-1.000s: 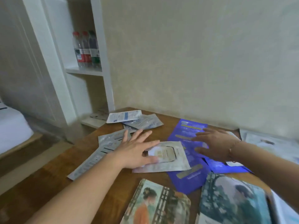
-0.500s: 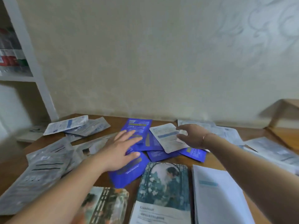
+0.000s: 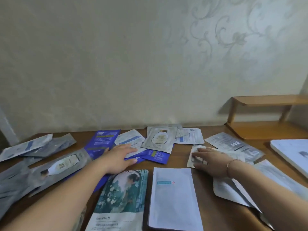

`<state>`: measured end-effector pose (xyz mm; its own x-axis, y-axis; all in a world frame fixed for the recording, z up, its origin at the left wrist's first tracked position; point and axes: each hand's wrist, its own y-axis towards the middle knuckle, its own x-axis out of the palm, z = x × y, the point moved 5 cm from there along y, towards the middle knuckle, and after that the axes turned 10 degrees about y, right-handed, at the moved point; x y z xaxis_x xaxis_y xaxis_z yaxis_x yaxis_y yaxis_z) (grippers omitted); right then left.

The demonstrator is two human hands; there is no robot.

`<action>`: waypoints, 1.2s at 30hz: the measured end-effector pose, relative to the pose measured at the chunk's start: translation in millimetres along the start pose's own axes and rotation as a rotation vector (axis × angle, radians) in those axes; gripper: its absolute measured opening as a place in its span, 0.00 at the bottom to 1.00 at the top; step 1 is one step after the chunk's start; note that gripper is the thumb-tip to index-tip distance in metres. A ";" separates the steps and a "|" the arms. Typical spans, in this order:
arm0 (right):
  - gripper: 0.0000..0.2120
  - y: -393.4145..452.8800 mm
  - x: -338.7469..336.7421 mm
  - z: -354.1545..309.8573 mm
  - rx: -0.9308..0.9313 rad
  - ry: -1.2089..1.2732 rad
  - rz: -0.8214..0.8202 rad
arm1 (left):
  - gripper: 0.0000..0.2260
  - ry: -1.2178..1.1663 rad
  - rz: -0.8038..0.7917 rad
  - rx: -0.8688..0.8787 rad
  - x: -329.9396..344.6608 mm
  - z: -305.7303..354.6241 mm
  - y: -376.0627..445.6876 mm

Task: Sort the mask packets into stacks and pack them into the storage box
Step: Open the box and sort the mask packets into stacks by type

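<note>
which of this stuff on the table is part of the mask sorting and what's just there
Part of the job: blue packets, bottle-print packet, picture packet, plain white packet, grey packets, left hand, right hand.

Just there: wooden shelf, wall, table.

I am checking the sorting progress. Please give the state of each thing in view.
Left hand: open, flat on blue packets.
Right hand: open, pressing a grey packet.
Other packets: loose, unsorted, overlapping on table.
Storage box: not in view.
</note>
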<state>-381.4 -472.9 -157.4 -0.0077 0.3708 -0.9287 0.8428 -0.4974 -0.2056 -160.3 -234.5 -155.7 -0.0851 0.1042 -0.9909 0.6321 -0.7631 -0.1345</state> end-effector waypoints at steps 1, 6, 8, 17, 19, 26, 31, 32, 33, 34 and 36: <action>0.26 -7.9 -5.4 3.5 0.014 0.006 0.043 | 0.25 -0.024 0.023 -0.008 -3.7 5.8 3.5; 0.30 -51.3 -5.3 44.5 0.224 0.030 0.087 | 0.26 -0.091 0.059 0.185 -20.3 98.1 22.8; 0.32 -65.7 6.2 46.4 0.179 0.027 0.039 | 0.26 -0.019 0.044 0.237 -22.7 134.7 28.3; 0.47 -152.1 14.9 64.2 0.301 0.188 0.077 | 0.35 0.056 -0.133 0.534 -16.1 239.5 18.1; 0.44 -173.5 22.7 61.7 0.245 0.139 0.047 | 0.35 0.110 -0.138 0.494 -13.3 241.4 25.5; 0.40 -219.9 34.9 67.8 0.284 0.004 0.351 | 0.31 0.114 0.013 0.486 -14.7 254.8 24.9; 0.38 -227.3 56.1 72.0 0.224 0.065 0.285 | 0.35 0.227 -0.138 0.753 5.0 301.6 -11.9; 0.42 -225.7 55.6 73.0 0.193 0.076 0.324 | 0.35 0.248 -0.153 0.744 7.9 303.9 -11.2; 0.48 -229.5 51.4 73.6 0.194 0.104 0.358 | 0.35 0.252 -0.155 0.722 8.5 304.4 -8.8; 0.52 -233.7 51.9 74.9 0.205 0.106 0.366 | 0.35 0.256 -0.147 0.696 8.2 302.5 -5.5; 0.49 -243.9 55.7 77.2 0.189 0.051 0.347 | 0.34 0.292 -0.124 0.642 6.4 297.7 -0.5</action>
<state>-629.0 -391.5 -182.8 0.2909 0.1917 -0.9373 0.6769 -0.7337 0.0600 -390.4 -423.3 -162.3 0.1392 0.3122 -0.9397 0.0455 -0.9500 -0.3089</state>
